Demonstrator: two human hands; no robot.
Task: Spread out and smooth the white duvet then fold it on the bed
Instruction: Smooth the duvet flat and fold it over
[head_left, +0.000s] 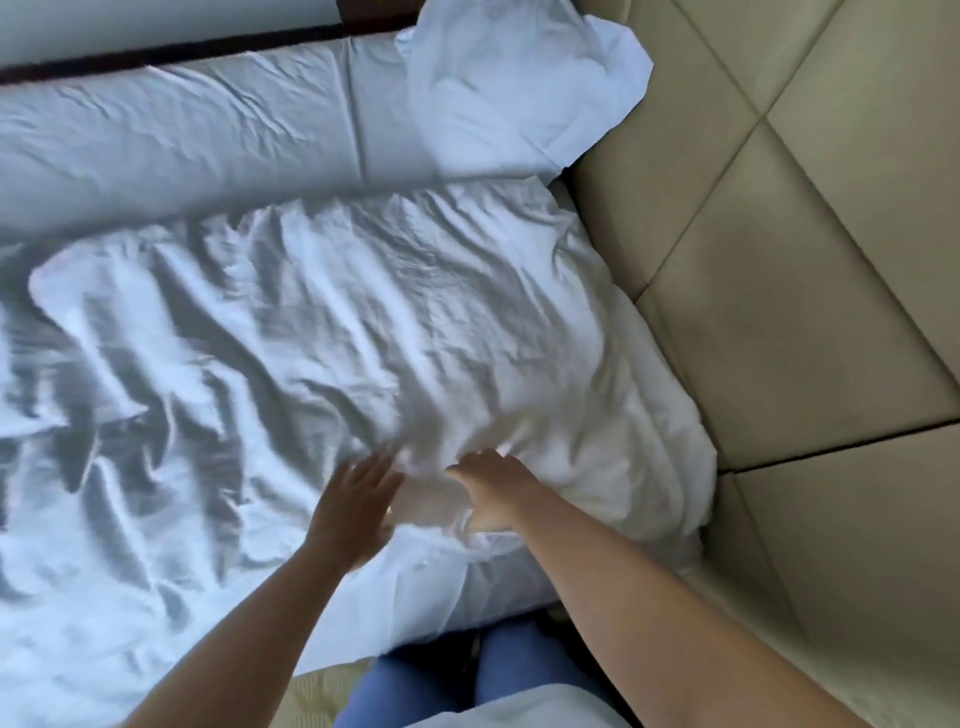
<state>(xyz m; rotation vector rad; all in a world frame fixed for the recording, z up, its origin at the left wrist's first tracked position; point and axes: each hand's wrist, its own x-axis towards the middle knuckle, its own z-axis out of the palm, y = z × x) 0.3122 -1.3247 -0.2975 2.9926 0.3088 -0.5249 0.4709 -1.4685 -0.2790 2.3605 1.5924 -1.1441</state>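
- Your left hand (353, 504) lies flat, fingers straight, on the wrinkled white duvet (291, 332).
- Your right hand (493, 491) grips a duvet fold just beside it.
- A pillow (498, 88) leans beyond the duvet, against the padded headboard (810, 249).

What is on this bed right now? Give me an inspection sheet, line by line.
Surface: bed, white sheet, lightly creased.
Job's things: white duvet spread but heavily wrinkled, not folded.
Clutter: white pillow at the far corner, against the headboard.
Hands: left hand flat, fingers straight, on the duvet; right hand on the duvet, its fingers blurred.
Cables: nothing seen.
Surroundings: beige padded headboard on the right; dark strip beyond the bed.
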